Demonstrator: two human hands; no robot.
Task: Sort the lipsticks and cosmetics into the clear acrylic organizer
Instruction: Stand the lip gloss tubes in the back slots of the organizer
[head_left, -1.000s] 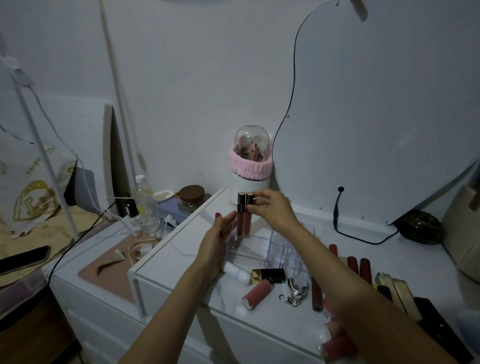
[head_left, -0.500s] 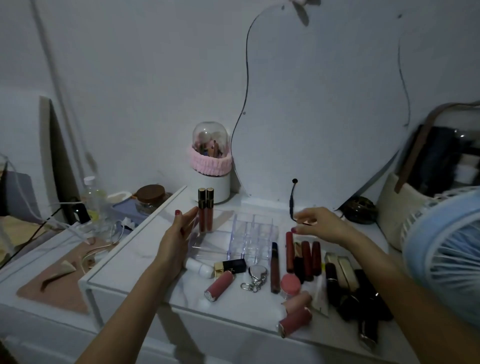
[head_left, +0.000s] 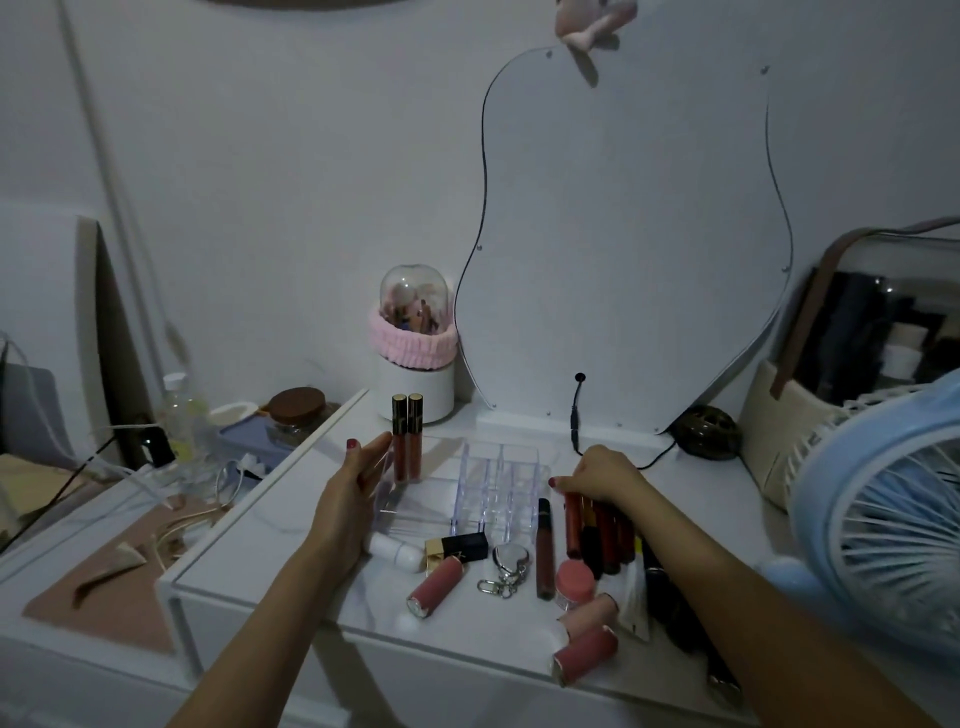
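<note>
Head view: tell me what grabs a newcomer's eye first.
Two lip glosses stand upright in the clear organizer at center, by the left hand. The right hand rests on a row of dark tubes beside it. A curvy mirror leans behind; a blue fan crowds the right edge.

One head-worn wide-angle view only. The camera sits above the near edge of the surface (head_left: 498, 631) and faces forward and down toward the wall and the mirror (head_left: 623, 234) at the far edge. Both forearms enter from the bottom of the frame. The organizer (head_left: 498, 488) lies close, near centre. The fan (head_left: 883, 519) crowds the right edge.
</note>
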